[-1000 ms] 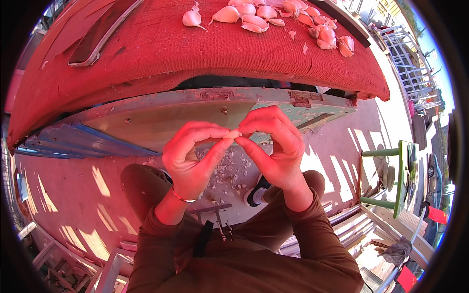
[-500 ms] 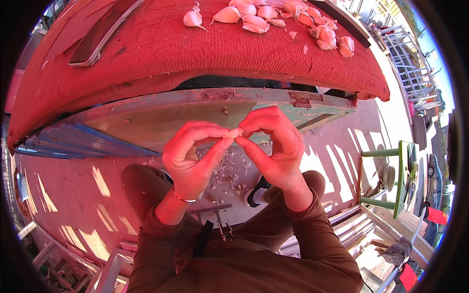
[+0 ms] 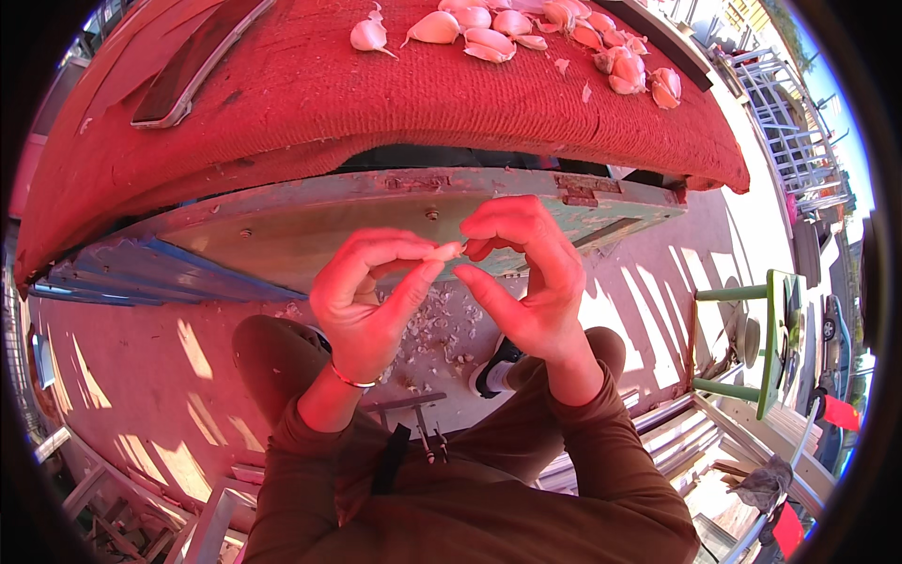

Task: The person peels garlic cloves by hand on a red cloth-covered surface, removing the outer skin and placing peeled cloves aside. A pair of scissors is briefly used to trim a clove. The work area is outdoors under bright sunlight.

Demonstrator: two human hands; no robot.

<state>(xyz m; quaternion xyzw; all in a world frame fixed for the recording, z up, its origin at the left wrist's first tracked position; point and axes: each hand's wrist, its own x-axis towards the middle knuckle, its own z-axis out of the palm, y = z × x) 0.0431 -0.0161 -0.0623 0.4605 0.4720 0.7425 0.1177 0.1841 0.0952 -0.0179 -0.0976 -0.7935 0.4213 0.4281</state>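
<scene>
A small pale garlic clove [image 3: 445,251] is pinched between the thumb and forefinger of my left hand [image 3: 366,291], above my lap and in front of the table. My right hand [image 3: 534,282] has its thumb and forefinger apart, the fingertips close to the clove's right end. Whether a right fingertip still brushes the clove is hard to make out. On the red cloth [image 3: 395,108] beyond my hands lie several garlic cloves [image 3: 489,45] in a loose pile, with a single clove [image 3: 369,35] to their left.
A dark flat object with a pale edge [image 3: 202,61] lies on the cloth at left. Below the cloth runs a worn wooden board [image 3: 357,216]. Garlic skins [image 3: 442,329] litter the floor between my feet. A green stool [image 3: 772,343] lies on its side at right.
My right thumb and forefinger have parted and drawn back slightly from the clove. The left hand keeps its pinch, almost in the same place.
</scene>
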